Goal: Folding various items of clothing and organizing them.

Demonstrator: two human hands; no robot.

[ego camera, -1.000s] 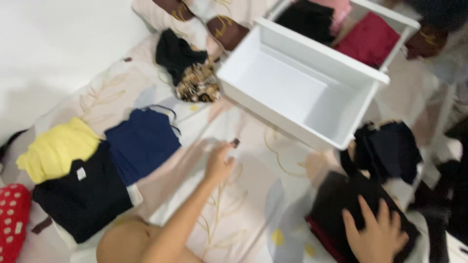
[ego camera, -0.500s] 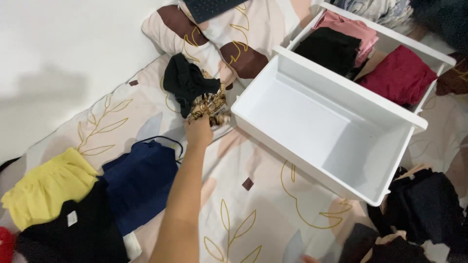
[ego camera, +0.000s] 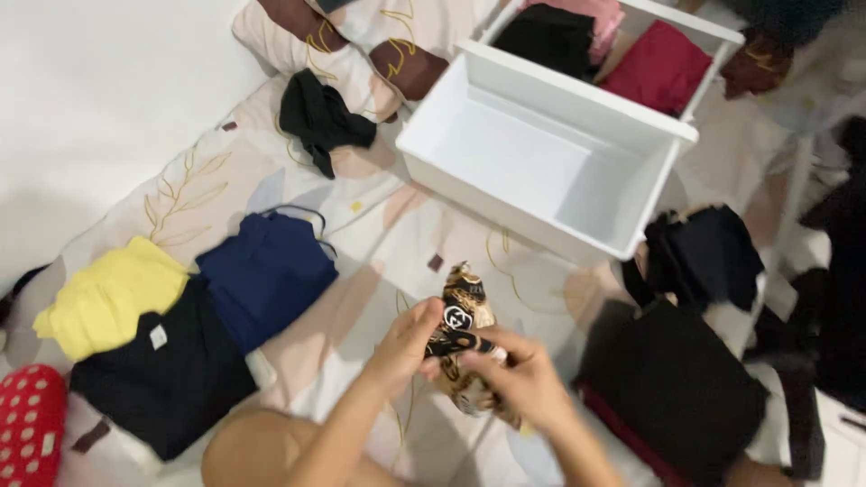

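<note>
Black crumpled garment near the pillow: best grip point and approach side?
Pinch the bunched upper mound of the black crumpled garment from above. It lies loose on the patterned bedsheet, its tail trailing toward the person; the pillow crowds its far side, so come from the near side.

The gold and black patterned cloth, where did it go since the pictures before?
The left hand lifted the patterned cloth off the black garment by the pillow and brought it near. The right hand, earlier on the black pile, now grips it too. The folded clothes and white drawer stayed put.
</note>
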